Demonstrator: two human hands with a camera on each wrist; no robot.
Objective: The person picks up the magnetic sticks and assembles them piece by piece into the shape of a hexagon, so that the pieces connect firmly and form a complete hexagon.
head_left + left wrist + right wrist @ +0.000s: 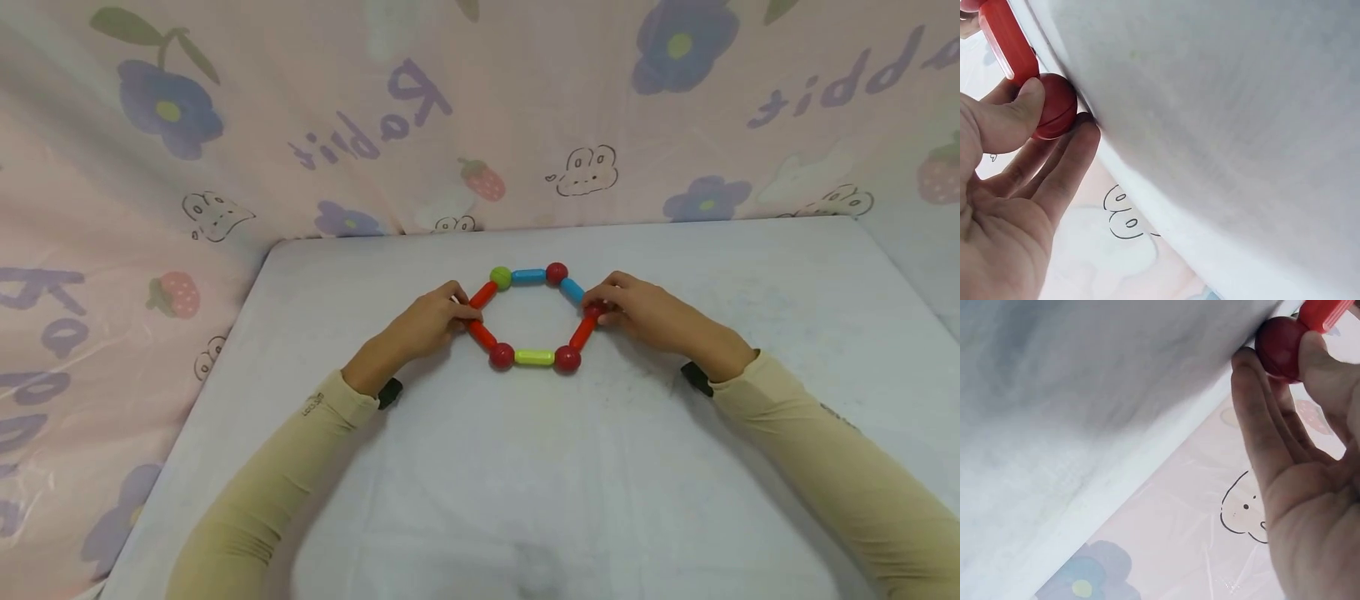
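A six-sided ring of toy rods and balls lies on the white table. Its far side has a green ball, a blue rod and a red ball; a yellow-green rod joins two red balls at the near side. My left hand pinches the ring's left corner ball, red and mostly covered by fingers in the head view. At the opposite corner, my right hand pinches another red ball between thumb and fingers. Red rods meet both held balls.
The white-covered table runs back to a pink printed curtain, which also hangs along the left side. Dark wrist cameras sit beneath both wrists, at the ends of the beige sleeves.
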